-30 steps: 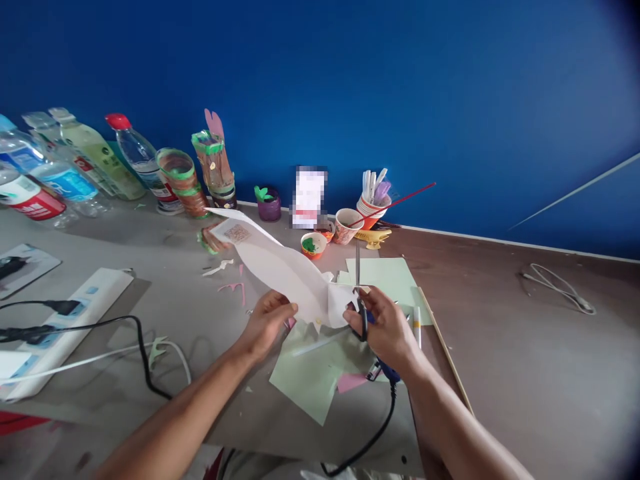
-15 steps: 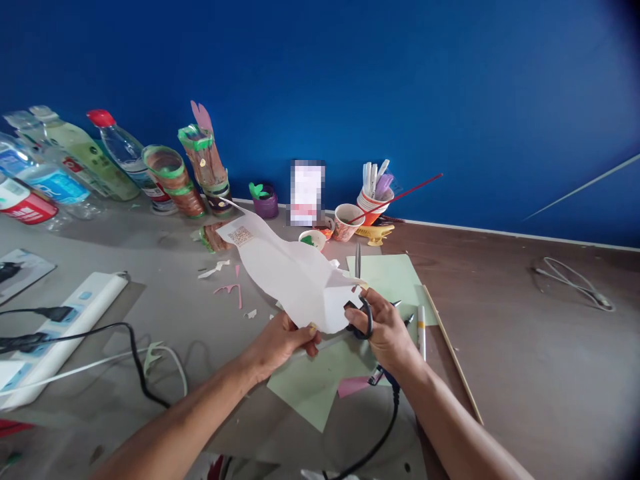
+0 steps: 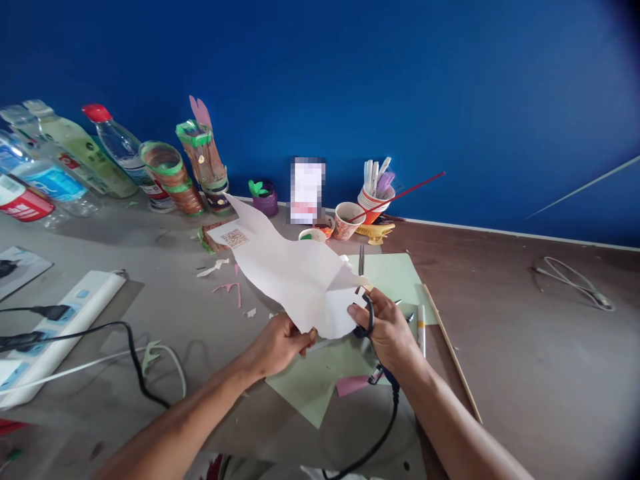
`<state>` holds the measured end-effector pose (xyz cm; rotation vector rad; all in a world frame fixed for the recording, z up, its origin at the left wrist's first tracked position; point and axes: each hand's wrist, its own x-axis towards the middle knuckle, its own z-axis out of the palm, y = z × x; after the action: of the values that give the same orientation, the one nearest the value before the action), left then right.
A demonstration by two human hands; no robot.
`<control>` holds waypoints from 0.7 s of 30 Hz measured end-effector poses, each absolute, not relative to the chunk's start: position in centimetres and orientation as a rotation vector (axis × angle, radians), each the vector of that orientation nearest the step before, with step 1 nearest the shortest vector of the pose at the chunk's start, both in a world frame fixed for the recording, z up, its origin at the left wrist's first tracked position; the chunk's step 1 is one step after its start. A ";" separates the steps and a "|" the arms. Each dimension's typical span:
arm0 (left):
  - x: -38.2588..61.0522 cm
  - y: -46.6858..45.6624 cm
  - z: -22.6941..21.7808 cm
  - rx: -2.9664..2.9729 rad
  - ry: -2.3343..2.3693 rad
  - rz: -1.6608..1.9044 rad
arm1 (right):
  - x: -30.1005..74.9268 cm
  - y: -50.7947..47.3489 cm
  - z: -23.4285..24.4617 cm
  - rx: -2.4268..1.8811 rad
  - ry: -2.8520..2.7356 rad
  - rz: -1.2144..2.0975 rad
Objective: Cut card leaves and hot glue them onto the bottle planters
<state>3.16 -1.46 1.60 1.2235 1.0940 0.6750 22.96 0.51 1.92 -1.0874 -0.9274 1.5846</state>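
Note:
My left hand [image 3: 277, 343] pinches the near edge of a long white paper cut-out [image 3: 290, 270] that carries a small printed code square near its far end. My right hand [image 3: 385, 327] grips black-handled scissors [image 3: 361, 267] with the blades pointing up and away, right beside the paper's right edge. Both hands hover above light green sheets [image 3: 395, 277] lying on the table. Whether the blades touch the paper I cannot tell.
Plastic bottles [image 3: 113, 150] and taped brown tubes [image 3: 170, 170] line the blue wall at back left. Paper cups with pens and paint [image 3: 373, 193] stand at the back middle. A white power strip [image 3: 60, 327] with black cables lies left. A pen [image 3: 421, 327] and a thin wooden stick [image 3: 450, 350] lie right.
The white paper has turned flatter and swung toward me and right. My left hand has shifted right along its near edge. The scissors stay close to the paper's right side.

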 end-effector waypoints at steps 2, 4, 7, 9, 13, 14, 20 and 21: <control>2.9 -1.4 1.8 1.241 1.090 0.638 | 23.0 0.4 1.8 -1.109 -0.896 1.571; 2.6 -1.2 2.1 1.261 1.083 0.583 | 22.9 0.3 1.7 -1.141 -0.886 1.548; 2.2 -1.0 2.4 1.281 1.091 0.528 | 22.8 0.3 1.6 -1.174 -0.907 1.516; 2.0 -0.9 2.5 1.276 1.074 0.491 | 22.8 0.4 1.5 -1.174 -0.912 1.508; 2.0 -1.3 2.1 1.244 0.999 0.371 | 23.1 0.7 1.7 -1.136 -0.884 1.481; 2.1 -1.4 2.0 1.230 0.993 0.360 | 23.3 0.7 1.9 -1.122 -0.882 1.481; 1.8 -1.2 1.8 1.135 0.881 0.447 | 25.3 0.3 3.9 -1.114 -0.881 1.378; 1.7 -1.1 1.8 1.113 0.873 0.465 | 25.8 0.1 4.5 -1.128 -0.877 1.327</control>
<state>1.72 -1.12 1.81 1.1126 0.8729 0.4654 25.79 0.14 4.50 -1.1276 -0.8767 1.3271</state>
